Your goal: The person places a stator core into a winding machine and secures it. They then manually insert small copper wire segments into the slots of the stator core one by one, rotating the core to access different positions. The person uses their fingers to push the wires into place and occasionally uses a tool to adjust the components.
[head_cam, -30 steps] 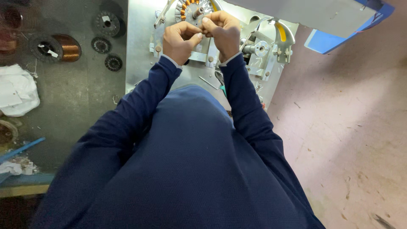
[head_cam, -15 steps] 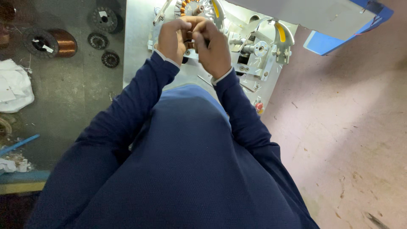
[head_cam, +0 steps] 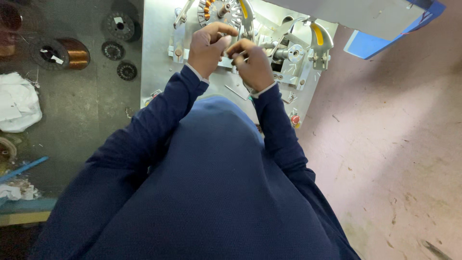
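My left hand and my right hand are close together, fingertips pinched, just below a round stator with copper windings mounted on a grey metal winding machine. Whatever the fingers pinch is too small to make out; it may be fine wire. Both arms wear dark blue sleeves. The hands hide the lower part of the stator.
A spool of copper wire and small black discs lie on the dark bench at left, beside a white cloth. Yellow-tipped machine arms stand right of the hands. A red button sits low on the machine. Pinkish floor lies to the right.
Both hands have dropped slightly from the stator's centre and shifted left; the left hand now curls its fingers over toward the right hand's fingertips.
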